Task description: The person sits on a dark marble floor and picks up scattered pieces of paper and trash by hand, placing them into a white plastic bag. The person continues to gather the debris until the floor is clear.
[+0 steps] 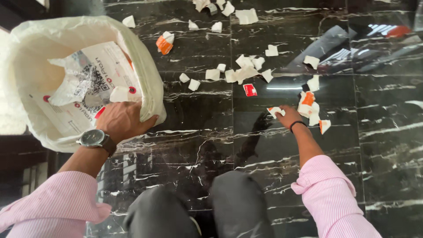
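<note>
Your left hand (121, 120) gripped the white bag's (150, 79) rim; your right hand (288, 117) pinched a paper scrap (275, 111) off the floor (198, 145).

Floor (185, 145) black marble, white veins, glossy. Bag (150, 83) translucent cream-white. Paper scraps (242, 72) mostly white, some orange, one small red piece (250, 90). Sleeves (328, 194) pink with fine white stripes. Watch (93, 138) dark grey dial, dark strap. Wristband (297, 124) black. Trousers (238, 202) dark grey.
</note>
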